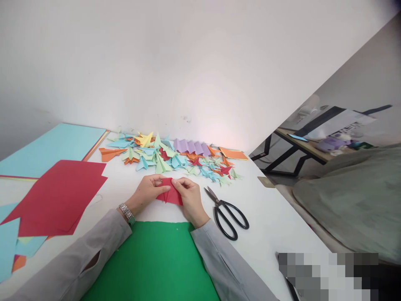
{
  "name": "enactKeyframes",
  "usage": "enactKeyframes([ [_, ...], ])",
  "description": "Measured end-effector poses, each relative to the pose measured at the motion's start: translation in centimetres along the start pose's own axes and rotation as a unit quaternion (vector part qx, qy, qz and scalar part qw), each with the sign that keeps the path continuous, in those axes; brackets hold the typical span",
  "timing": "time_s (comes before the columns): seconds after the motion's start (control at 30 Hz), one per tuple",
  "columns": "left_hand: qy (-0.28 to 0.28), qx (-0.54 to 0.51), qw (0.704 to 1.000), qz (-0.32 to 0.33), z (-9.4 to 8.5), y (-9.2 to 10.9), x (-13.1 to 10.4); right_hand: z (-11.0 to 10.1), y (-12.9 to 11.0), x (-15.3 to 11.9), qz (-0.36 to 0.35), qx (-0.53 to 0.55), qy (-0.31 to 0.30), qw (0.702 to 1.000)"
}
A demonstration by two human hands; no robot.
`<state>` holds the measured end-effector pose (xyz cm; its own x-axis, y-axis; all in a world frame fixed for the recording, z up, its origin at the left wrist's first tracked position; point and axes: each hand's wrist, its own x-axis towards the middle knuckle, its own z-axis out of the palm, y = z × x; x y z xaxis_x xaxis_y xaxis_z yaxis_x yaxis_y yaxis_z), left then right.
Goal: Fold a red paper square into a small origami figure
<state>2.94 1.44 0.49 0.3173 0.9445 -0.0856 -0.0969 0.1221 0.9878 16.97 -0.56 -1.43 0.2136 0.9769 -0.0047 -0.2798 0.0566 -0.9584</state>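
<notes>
One small, folded red paper piece (175, 198) is pinched by the left hand (151, 191) and right hand (190, 196) over a white tabletop (266, 221), near black-handled metal scissors (218, 202); matched edges and even thumb pressure should keep its creases crisp.

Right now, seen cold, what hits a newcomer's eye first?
Probably the broad green surface, bright between the grey sleeves at bottom. Just beyond it, the left hand and right hand hold a red folded paper, backed by a multicoloured spread of folded paper shapes near the wall. Black-handled scissors lie right of the right hand.
</notes>
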Motion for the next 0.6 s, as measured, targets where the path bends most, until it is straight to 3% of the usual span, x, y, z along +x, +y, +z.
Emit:
enactKeyframes([
  [0.1,0.005,0.009,1.000,-0.010,0.06,0.08,-0.06,-0.02,0.13,0.09,0.015,0.015,0.011,1.000],
  [0.27,-0.004,0.043,0.999,-0.021,0.02,0.08,0.01,-0.05,0.14,0.03,0.015,-0.016,-0.044,0.999],
  [0.47,-0.008,0.032,0.997,-0.063,0.08,0.39,-0.20,-0.06,-0.27,0.12,0.037,0.061,0.020,0.997],
  [0.6,-0.033,0.033,0.998,-0.034,-0.24,0.05,-0.21,-0.11,-0.37,0.37,0.043,0.099,0.036,0.993],
])
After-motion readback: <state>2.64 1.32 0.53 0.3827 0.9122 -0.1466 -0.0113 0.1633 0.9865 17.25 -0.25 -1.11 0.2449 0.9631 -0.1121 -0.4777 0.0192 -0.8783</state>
